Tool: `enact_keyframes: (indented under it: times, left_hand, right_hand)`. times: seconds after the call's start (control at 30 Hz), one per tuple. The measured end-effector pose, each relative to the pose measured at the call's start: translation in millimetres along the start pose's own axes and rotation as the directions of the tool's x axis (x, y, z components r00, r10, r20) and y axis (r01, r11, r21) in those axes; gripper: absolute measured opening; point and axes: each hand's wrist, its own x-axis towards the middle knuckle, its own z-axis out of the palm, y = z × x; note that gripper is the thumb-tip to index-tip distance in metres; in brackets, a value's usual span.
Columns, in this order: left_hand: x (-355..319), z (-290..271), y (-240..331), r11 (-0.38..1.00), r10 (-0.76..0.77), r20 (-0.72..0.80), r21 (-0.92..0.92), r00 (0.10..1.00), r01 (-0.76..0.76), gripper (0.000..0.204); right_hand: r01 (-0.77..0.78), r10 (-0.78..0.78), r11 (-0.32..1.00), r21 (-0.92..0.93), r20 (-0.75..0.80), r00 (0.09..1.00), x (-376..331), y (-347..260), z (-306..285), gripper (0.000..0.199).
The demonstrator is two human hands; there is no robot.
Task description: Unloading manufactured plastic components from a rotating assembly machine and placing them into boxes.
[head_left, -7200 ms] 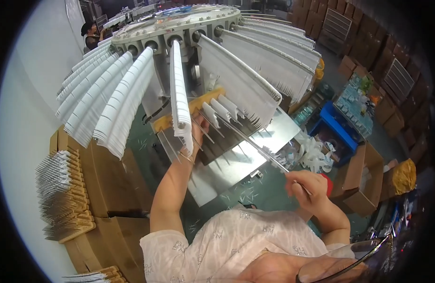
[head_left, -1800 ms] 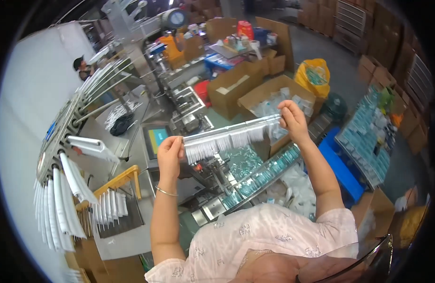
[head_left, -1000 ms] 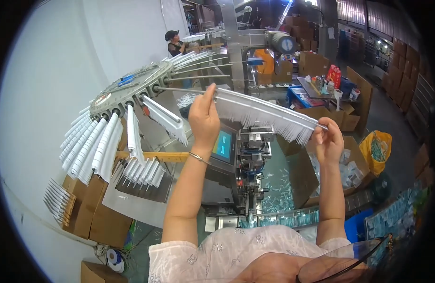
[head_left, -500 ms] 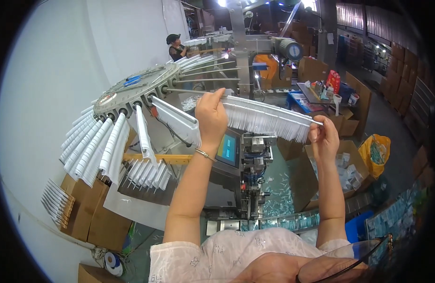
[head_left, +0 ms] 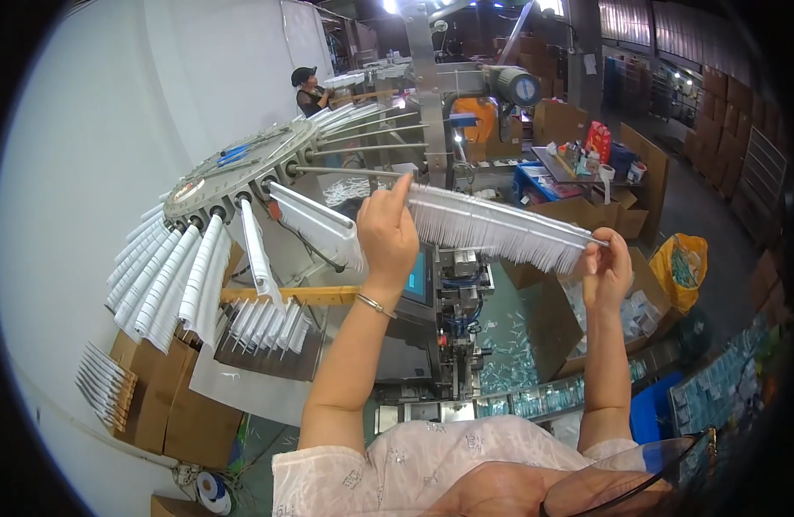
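Between my two hands stretches a rod hung with thin white strips [head_left: 500, 226], which dangle like a fringe along its length. My left hand [head_left: 388, 231] is closed round its left end, beside the tip of a bare metal rod [head_left: 345, 171] of a round grey rotary rack [head_left: 242, 172]. My right hand [head_left: 608, 269] pinches the right end between thumb and fingers, a little lower than the left. Just left of my left hand, another rack rod carries a similar white bundle [head_left: 315, 226]. What lies inside my left palm is hidden.
Several white-wrapped rods [head_left: 160, 276] fan out from the rack's near side. Below my arms stands a machine with a screen [head_left: 418, 274]. An open carton [head_left: 556, 345] and a yellow bag [head_left: 679, 274] stand at right. A co-worker [head_left: 308, 93] stands far back.
My right hand has moved slightly right and down, so the strip-hung rod slopes more. My left hand stays at its left end. The whole view has shifted a little.
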Motion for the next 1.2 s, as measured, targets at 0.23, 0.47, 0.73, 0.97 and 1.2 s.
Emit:
enact_keyframes:
  times: [0.23,0.47,0.73,0.97,1.2]
  left_hand:
    - [12.4,0.7,-16.4,0.995,-0.039,0.026,0.088,0.999,0.036,0.041]
    - [-42.7,-11.4,27.0,0.989,0.055,0.091,0.129,0.994,-0.067,0.043]
    - [-117.7,-82.4,49.3,0.945,0.289,0.286,-0.238,0.914,-0.225,0.039]
    - [-176.7,-192.9,-7.8,0.999,-0.03,0.375,-0.023,0.926,0.042,0.029]
    - [-223.1,-257.6,-67.7,0.971,-0.241,0.428,0.11,0.871,0.215,0.023]
  right_hand:
    - [-0.004,0.004,1.0,-0.001,0.126,0.992,7.8,4.7,20.8,0.026]
    - [0.019,0.036,0.956,-0.294,0.179,0.983,25.6,23.2,59.3,0.024]
    - [0.03,0.056,0.922,-0.387,0.209,0.976,32.2,106.3,147.5,0.021]
    - [0.043,-0.012,0.914,-0.403,0.081,0.997,28.1,117.5,151.8,0.026]
    - [-0.088,0.081,0.992,-0.086,-0.074,0.994,31.6,127.9,167.8,0.034]
